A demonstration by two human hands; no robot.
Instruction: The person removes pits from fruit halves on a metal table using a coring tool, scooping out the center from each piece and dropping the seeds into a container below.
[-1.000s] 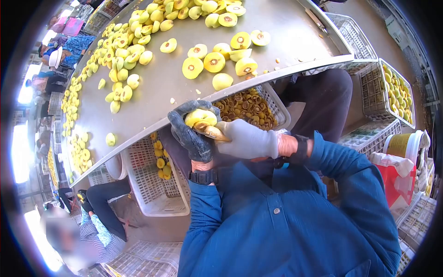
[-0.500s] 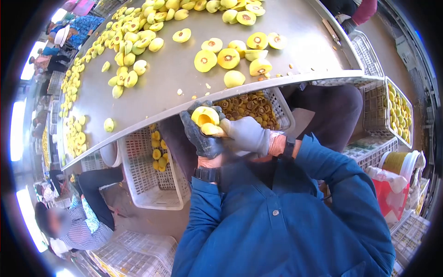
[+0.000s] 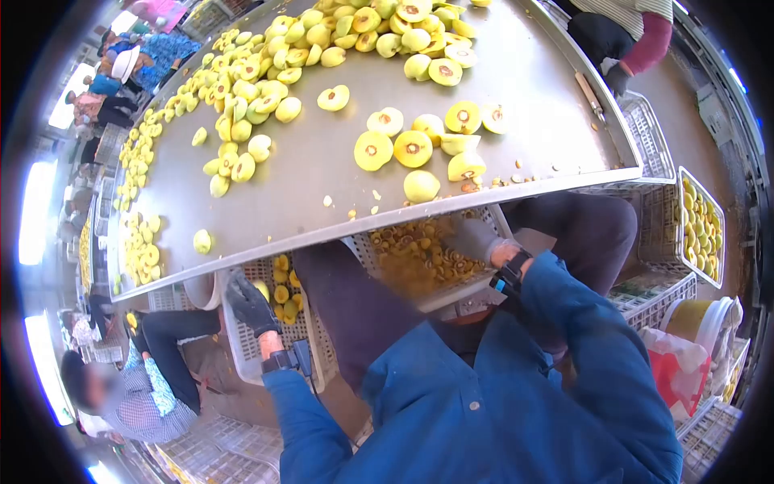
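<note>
In the head view, the person's left hand (image 3: 251,305), in a dark glove, is over a white crate (image 3: 242,355) beside the left knee. A yellow fruit half (image 3: 261,288) shows just beside its fingers; whether they grip it cannot be told. The right hand (image 3: 476,239), in a pale glove, is blurred over a second crate (image 3: 455,294) of brown scraps (image 3: 439,262), and its fingers' spread, or anything they hold, cannot be made out.

A fruit half let go too near the left crate's rim could bounce out, and an arm catching the table edge could tip loose bits off it. The knife (image 3: 584,85) near the table's right side could be knocked.

The metal table (image 3: 290,185) is smooth and shiny, with a pile of cut halves (image 3: 266,77) across its far side. Co-workers sit around the bright room; a red bag (image 3: 673,379) and bucket (image 3: 689,319) stand at right.
</note>
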